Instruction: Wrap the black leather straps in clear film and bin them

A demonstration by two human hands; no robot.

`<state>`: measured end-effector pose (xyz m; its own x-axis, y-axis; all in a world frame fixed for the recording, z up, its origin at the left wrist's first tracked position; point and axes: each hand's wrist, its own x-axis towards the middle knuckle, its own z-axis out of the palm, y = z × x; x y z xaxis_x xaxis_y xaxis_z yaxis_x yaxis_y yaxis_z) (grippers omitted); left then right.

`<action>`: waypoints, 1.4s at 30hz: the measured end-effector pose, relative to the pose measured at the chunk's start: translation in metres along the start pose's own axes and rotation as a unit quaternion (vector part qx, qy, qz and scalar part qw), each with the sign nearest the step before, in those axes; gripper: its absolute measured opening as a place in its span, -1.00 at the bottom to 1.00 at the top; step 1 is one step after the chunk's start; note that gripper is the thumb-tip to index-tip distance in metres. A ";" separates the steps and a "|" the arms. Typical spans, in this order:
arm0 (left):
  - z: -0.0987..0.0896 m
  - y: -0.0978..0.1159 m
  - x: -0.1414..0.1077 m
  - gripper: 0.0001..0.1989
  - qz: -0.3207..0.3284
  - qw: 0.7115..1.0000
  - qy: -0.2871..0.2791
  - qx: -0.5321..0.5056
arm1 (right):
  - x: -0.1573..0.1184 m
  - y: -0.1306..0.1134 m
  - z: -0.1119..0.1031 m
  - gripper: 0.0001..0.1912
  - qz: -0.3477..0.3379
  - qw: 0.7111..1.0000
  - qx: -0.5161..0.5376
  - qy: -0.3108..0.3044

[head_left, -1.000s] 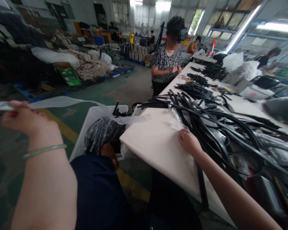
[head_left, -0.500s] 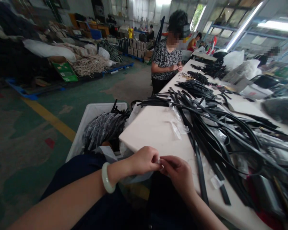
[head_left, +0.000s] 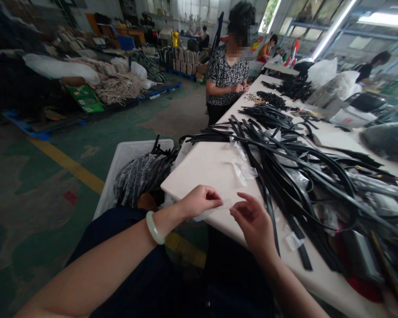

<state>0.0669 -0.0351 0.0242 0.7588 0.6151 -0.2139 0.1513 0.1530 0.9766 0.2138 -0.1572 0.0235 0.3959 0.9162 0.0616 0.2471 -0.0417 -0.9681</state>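
My left hand (head_left: 199, 202), with a pale green bangle (head_left: 154, 228) on its wrist, is pinched over the near corner of the white table (head_left: 199, 168). From its fingertips a small clear plastic piece (head_left: 227, 203) seems to stick out to the right, faint against the tabletop. My right hand (head_left: 254, 221) is just to the right, fingers apart and curved, with nothing visible in it. Beyond both hands lies a crumpled clear plastic bag (head_left: 243, 172). Long black straps (head_left: 285, 176) spread over the table right of my right hand.
Left of the table stands a white bin (head_left: 111, 185) full of dark wrapped strips (head_left: 139, 176). A co-worker (head_left: 230, 70) stands at the table's far left side, hands together. Small black parts (head_left: 272, 100) are heaped beyond the straps. A scrap of clear plastic (head_left: 294, 241) lies near the front.
My hands have come apart and moved up and forward over the table corner. The right hand's fingers have opened; the left stays pinched. The view has shifted slightly.
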 end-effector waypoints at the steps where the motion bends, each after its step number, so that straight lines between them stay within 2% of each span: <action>1: 0.001 0.000 0.002 -0.73 0.001 1.000 0.007 -0.008 | 0.000 0.001 -0.008 -0.55 0.003 1.000 -0.013 0.002; 3: 0.003 -0.001 0.004 -0.74 -0.001 1.000 0.017 -0.024 | -0.003 0.006 -0.030 -0.64 0.002 0.993 -0.118 0.018; 4: 0.004 -0.001 0.004 -0.74 -0.006 0.999 0.024 -0.033 | -0.006 0.010 -0.043 -0.67 0.000 0.977 -0.213 0.033; 5: 0.005 -0.001 0.004 -0.72 -0.011 0.999 0.032 -0.042 | -0.010 0.015 -0.057 -0.67 0.000 0.946 -0.321 0.046; 6: 0.005 -0.001 0.004 -0.71 -0.017 0.998 0.039 -0.050 | -0.014 0.020 -0.071 -0.65 0.007 0.904 -0.425 0.049; 8: 0.006 -0.002 0.004 -0.67 -0.027 0.997 0.040 -0.063 | -0.023 0.035 -0.095 -0.59 0.042 0.823 -0.565 0.028; 9: 0.006 -0.002 0.004 -0.66 -0.030 0.997 0.042 -0.063 | -0.027 0.042 -0.104 -0.57 0.064 0.803 -0.592 0.009; 10: 0.007 -0.003 0.004 -0.66 -0.033 0.997 0.043 -0.059 | -0.029 0.049 -0.110 -0.57 0.080 0.797 -0.599 -0.013; 12: 0.006 -0.005 0.003 -0.69 -0.040 0.997 0.038 -0.047 | -0.030 0.059 -0.117 -0.58 0.092 0.813 -0.574 -0.037; 14: 0.004 -0.007 0.004 -0.70 -0.042 0.998 0.024 -0.038 | -0.025 0.061 -0.119 -0.61 0.119 0.849 -0.511 -0.061; 16: 0.002 -0.009 0.004 -0.69 -0.036 0.999 -0.003 -0.031 | -0.020 0.054 -0.118 -0.62 0.188 0.903 -0.373 -0.101; 18: -0.001 -0.009 0.003 -0.68 -0.020 0.999 -0.020 -0.027 | -0.017 0.040 -0.114 -0.64 0.263 0.941 -0.151 -0.150; 19: -0.002 -0.008 0.002 -0.68 -0.012 0.999 -0.025 -0.027 | -0.017 0.032 -0.110 -0.65 0.281 0.945 -0.031 -0.163; 21: -0.003 -0.007 0.000 -0.71 0.000 0.999 -0.027 -0.033 | -0.019 0.016 -0.097 -0.65 0.272 0.935 0.161 -0.162; 23: -0.003 -0.005 -0.003 -0.74 0.003 0.999 -0.027 -0.039 | -0.019 0.003 -0.077 -0.67 0.221 0.936 0.245 -0.122; 28: -0.006 0.002 -0.012 -0.74 0.013 0.998 -0.035 -0.049 | -0.004 -0.012 -0.032 -0.77 0.078 0.976 0.204 0.001; 34: -0.012 0.006 -0.020 -0.69 -0.008 0.997 -0.046 -0.068 | 0.018 -0.021 -0.023 -0.81 0.007 0.985 0.172 -0.023; 42: -0.015 0.005 -0.023 -0.68 -0.012 0.993 -0.056 -0.107 | 0.023 -0.018 -0.019 -0.82 -0.015 0.982 0.188 -0.027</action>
<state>0.0409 -0.0365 0.0335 0.8238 0.5216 -0.2219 0.0414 0.3351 0.9413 0.2352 -0.1434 0.0470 0.3429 0.9352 0.0887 -0.0901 0.1268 -0.9878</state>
